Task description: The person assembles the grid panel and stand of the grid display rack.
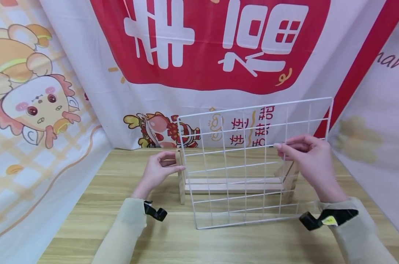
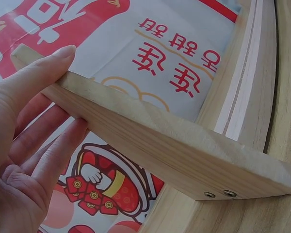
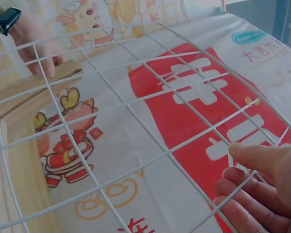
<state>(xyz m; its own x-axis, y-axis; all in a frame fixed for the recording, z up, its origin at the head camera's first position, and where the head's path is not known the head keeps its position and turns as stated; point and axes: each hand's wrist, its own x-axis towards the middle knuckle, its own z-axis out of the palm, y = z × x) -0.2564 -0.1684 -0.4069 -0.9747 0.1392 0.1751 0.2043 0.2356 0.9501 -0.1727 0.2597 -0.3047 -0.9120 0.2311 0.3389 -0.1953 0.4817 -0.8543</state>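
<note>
Grid (image 1: pixel 245 166) stood before the wooden stand (image 1: pixel 233 189), long axis near 9-to-3, right hand (image 1: pixel 309 161) nearer

Clock directions were those of the head view, 12 pointing away from the person. At the far left, the left hand (image 1: pixel 158 170) held the stand's left post (image 1: pixel 181 179), thumb on one side and fingers on the other. From those fingers the middle of the grid lay at 3 o'clock, and its left edge ran just beside the thumb tip. Whether thumb and wire touched could not be told.

The next move seemed to turn on how the grid was set against the stand. Its long axis ran from a little below 9 o'clock to a little above 3, close to the line of the stand's bars, with the face tilted and the lower edge reaching past the bars toward 6. Whether wire met wood, or the lower edge met the table (image 1: pixel 166 242), could not be made out.

Farther right, the right post (image 1: pixel 289 183) showed behind the mesh, at 7 o'clock from the right hand. That hand pinched the grid's wires, thumb on one face and fingers on the other. From its fingertips most of the grid lay toward 8 and 9 o'clock, and the upper right corner at 2.
</note>
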